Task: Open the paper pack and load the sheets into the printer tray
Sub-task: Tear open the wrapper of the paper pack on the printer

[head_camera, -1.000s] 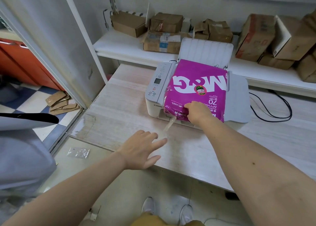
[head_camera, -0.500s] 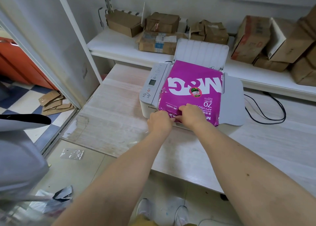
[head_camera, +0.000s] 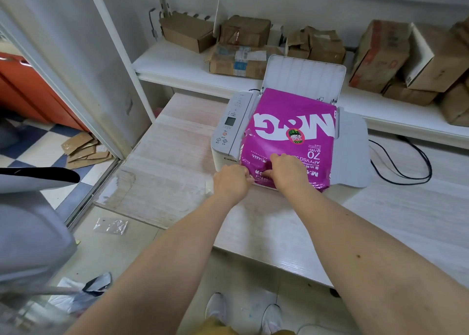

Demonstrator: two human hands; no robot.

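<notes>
- Lying flat on top of the white inkjet printer (head_camera: 229, 141), the magenta plastic-wrapped paper pack (head_camera: 291, 141) with white lettering and "70 g/m²" print covers most of the lid; the wrapper looks sealed.
- The left hand (head_camera: 232, 182) is closed in a pinch on the pack's near-left corner.
- The right hand (head_camera: 286, 173) is curled on the pack's near edge, just beside the left hand, fingers (head_camera: 275, 158) pressing into the wrapper.
- The printer's white ribbed rear paper tray (head_camera: 304, 74) stands open behind the pack.
- The printer sits on a pale wood-grain table (head_camera: 177, 157); brown cardboard boxes (head_camera: 243, 45) line the white shelf (head_camera: 177, 68) behind.
</notes>
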